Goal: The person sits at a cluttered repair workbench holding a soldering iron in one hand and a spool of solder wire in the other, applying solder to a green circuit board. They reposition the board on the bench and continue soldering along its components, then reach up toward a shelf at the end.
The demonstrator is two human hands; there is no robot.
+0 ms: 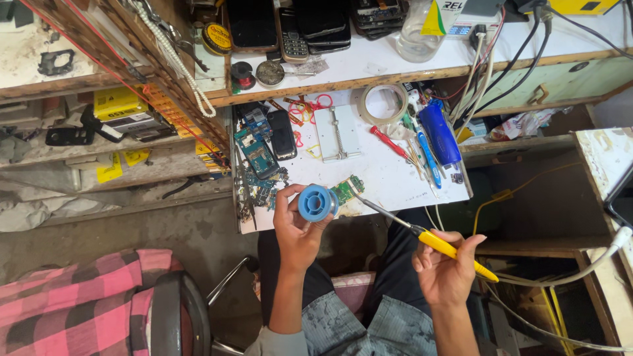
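Two hands work over the worktop (395, 178): left hand (298, 231) fingers pinching a blue solder spool (317, 203) by the green circuit board (346, 189), right hand (445, 267) fingers wrapped pen-like around a yellow soldering iron (428, 238) for tip control

yellow boxes (117, 104) on left shelf, round yellow tin (216, 38) up top, clear bottle w/ yellow-white label (440, 16), dark phone screens (252, 23).

A blue solder spool (317, 202) is sitting upright in the left hand (298, 227), its open face showing. A yellow-handled soldering iron (428, 241) is lying slanted in the right hand (448, 267), tip nearing a green circuit board (346, 189) just beside the spool.
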